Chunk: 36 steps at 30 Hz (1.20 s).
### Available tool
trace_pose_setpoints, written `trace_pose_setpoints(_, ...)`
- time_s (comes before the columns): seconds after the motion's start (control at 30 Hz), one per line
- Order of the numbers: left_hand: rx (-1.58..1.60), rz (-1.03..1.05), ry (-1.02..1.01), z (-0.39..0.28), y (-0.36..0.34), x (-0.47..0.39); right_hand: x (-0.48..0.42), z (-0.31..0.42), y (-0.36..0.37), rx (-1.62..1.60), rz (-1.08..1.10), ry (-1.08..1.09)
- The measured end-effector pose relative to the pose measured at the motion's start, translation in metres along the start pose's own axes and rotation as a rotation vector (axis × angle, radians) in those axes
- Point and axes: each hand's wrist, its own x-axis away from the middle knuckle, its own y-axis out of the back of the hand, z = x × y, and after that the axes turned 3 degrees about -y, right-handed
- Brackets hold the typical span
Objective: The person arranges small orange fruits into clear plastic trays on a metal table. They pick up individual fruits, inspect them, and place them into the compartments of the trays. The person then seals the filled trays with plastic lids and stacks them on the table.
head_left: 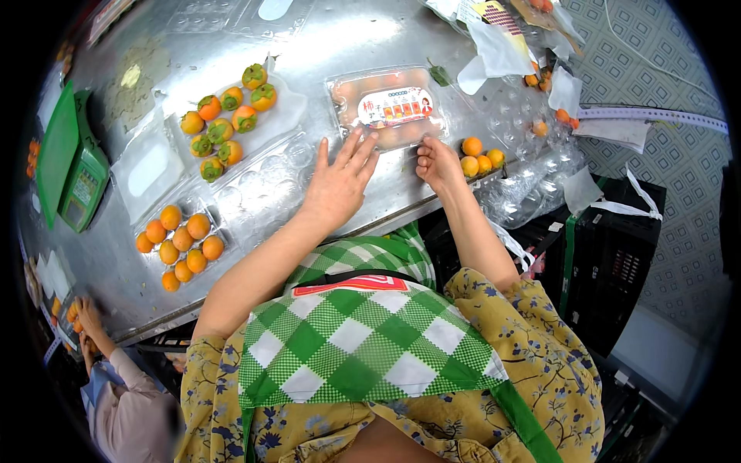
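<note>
A clear plastic clamshell box (388, 139) of persimmons lies lid-down on the steel table (399, 179), a printed label (399, 107) on its top. My left hand (341, 185) is spread flat, its fingertips at the box's near edge and the label's lower left. At the near right corner, my right hand (437, 165) has curled fingers against the rim; whether they pinch it is hidden. Several loose persimmons (477, 156) sit just right of that hand. Left of my left hand, empty clear trays (263, 185) lie beside green-capped persimmons (220, 131) and a filled tray of persimmons (182, 238).
A green scale (81, 168) stands at the far left. Stacked clear trays (509, 116) and white bags (492, 49) crowd the right end. Black crates (613, 260) stand on the floor at right. Another person's hand (88, 317) handles fruit at lower left.
</note>
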Motion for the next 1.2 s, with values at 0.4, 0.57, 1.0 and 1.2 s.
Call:
trace_pose_setpoints(0.4, 0.287, -0.099, 0.161, 0.014, 0.013, -0.002, -0.013, -0.002, -0.014, -0.087, -0.038, 0.088)
trace_pose_setpoints(0.57, 0.251, -0.069, 0.099, 0.015, 0.011, -0.007, -0.013, 0.004, -0.011, -0.133, 0.004, 0.039)
trace_pose_setpoints(1.0, 1.070, -0.330, 0.610, 0.023, -0.015, -0.014, -0.010, -0.011, -0.003, -0.251, 0.167, -0.061)
trace_pose_setpoints(1.2, 1.537, -0.371, 0.906, 0.023, -0.013, -0.033, 0.028, -0.037, -0.046, -0.027, 0.125, -0.154)
